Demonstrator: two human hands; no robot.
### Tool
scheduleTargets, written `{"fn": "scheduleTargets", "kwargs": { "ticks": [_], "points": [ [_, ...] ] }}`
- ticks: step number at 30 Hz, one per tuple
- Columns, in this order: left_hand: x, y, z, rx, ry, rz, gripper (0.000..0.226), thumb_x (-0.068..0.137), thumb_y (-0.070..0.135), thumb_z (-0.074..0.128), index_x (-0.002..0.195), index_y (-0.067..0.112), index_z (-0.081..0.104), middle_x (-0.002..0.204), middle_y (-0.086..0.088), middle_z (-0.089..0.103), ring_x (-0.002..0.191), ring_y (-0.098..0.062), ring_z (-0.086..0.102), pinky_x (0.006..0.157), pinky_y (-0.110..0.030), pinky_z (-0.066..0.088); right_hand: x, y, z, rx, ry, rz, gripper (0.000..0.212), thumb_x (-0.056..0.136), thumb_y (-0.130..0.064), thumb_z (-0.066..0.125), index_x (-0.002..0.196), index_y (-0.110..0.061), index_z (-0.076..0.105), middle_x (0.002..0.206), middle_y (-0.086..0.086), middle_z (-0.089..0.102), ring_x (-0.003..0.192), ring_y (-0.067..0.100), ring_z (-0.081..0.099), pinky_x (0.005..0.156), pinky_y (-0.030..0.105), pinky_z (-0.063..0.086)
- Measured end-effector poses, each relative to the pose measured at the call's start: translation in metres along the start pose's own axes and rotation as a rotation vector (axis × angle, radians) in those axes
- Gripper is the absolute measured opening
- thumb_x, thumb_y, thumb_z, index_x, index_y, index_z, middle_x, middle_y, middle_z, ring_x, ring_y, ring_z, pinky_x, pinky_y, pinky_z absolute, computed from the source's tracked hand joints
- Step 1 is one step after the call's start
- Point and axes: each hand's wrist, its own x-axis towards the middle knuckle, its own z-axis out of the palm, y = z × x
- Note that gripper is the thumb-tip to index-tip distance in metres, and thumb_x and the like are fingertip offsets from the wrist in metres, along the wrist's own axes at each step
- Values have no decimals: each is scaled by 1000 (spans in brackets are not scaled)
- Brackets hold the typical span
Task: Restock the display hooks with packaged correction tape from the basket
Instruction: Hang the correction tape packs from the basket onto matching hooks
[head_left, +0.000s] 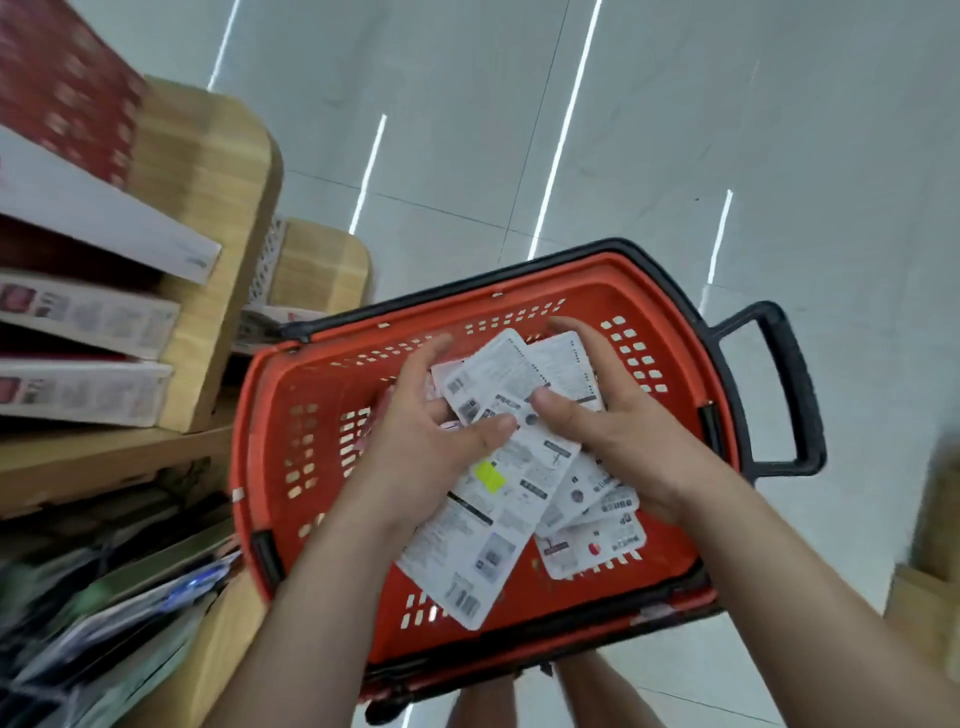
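An orange plastic basket (322, 415) with a black handle stands on the floor below me. Several white packaged correction tapes (498, 499) lie in it, backs up, printed with text and barcodes. My left hand (431, 447) grips the bunch from the left, thumb on top of the uppermost pack. My right hand (618, 421) holds the same bunch from the right, fingers curled over the far edge and thumb pressed on top. More packs (592, 545) lie under and beside the held ones. No display hooks are in view.
Wooden shelving (208, 249) with boxed goods stands at the left, close to the basket. Stationery packs (130, 623) fill the lower left shelf. Pale tiled floor (675, 130) spreads beyond the basket. A blurred wooden fixture (930, 571) shows at the right edge.
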Motion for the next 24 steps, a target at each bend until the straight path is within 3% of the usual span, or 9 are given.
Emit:
{"fn": "scheduleTargets", "kwargs": {
  "ticks": [3, 5, 7, 9, 13, 15, 18, 21, 24],
  "points": [
    [-30, 15, 10, 73, 154, 31, 84, 72, 18, 87, 136, 49, 42, 111, 7, 70, 91, -7, 72, 79, -45, 61, -26, -24, 8, -39, 42, -63, 73, 84, -26, 75, 134, -61, 37, 123, -1, 69, 97, 26, 74, 83, 53, 60],
    [-51, 28, 14, 269, 239, 77, 66, 76, 37, 83, 130, 45, 45, 110, 10, 67, 93, -5, 69, 81, -40, 59, -45, -38, 16, -55, 83, -96, 72, 90, -18, 71, 134, -63, 35, 121, -4, 67, 90, 25, 75, 77, 49, 61],
    [-76, 44, 17, 484, 221, 76, 49, 82, 56, 68, 123, 44, 45, 111, 12, 64, 95, -6, 64, 83, -35, 53, -63, -50, 25, -18, 128, -114, 69, 94, -11, 65, 134, -60, 38, 105, -3, 73, 81, 27, 75, 67, 45, 62],
    [-105, 58, 21, 518, 111, 37, 52, 80, 66, 60, 125, 43, 46, 116, 13, 65, 100, -8, 65, 87, -34, 52, -81, -63, 32, 16, 193, -137, 60, 96, -9, 61, 131, -55, 44, 101, 1, 75, 79, 31, 74, 66, 45, 62],
    [-171, 85, 18, 257, 37, 21, 33, 80, 24, 80, 108, 33, 65, 96, 13, 75, 82, 0, 72, 73, -23, 59, -121, -93, 39, 27, 217, -174, 42, 99, -8, 55, 124, -42, 56, 103, 5, 75, 79, 27, 74, 66, 40, 61],
    [-205, 94, 12, 190, 135, 138, 26, 81, 4, 77, 97, 25, 73, 93, 5, 78, 80, -10, 74, 72, -30, 61, -141, -108, 39, -11, 196, -166, 35, 99, -9, 56, 114, -39, 66, 109, 4, 73, 82, 23, 73, 69, 37, 61],
    [-251, 112, 11, 252, 382, 569, 39, 77, -8, 76, 94, 28, 77, 99, 10, 76, 97, -9, 70, 86, -29, 55, -176, -133, 45, -156, 118, -156, 30, 98, -12, 57, 97, -36, 76, 112, -4, 72, 97, 22, 69, 85, 42, 56],
    [-285, 117, 29, 556, 478, 916, 32, 77, 22, 78, 106, 34, 71, 124, 15, 67, 128, -14, 52, 104, -35, 43, -213, -162, 57, -43, -6, -101, 30, 99, -11, 53, 92, -25, 78, 100, 2, 75, 86, 24, 69, 78, 41, 56],
    [-316, 109, 46, 634, 502, 956, 37, 84, 26, 70, 119, 38, 65, 141, 10, 56, 140, -16, 40, 111, -37, 38, -253, -191, 73, 36, -134, -60, 18, 96, -29, 59, 94, -23, 76, 99, 9, 76, 84, 31, 71, 78, 48, 55]
  ]
}}
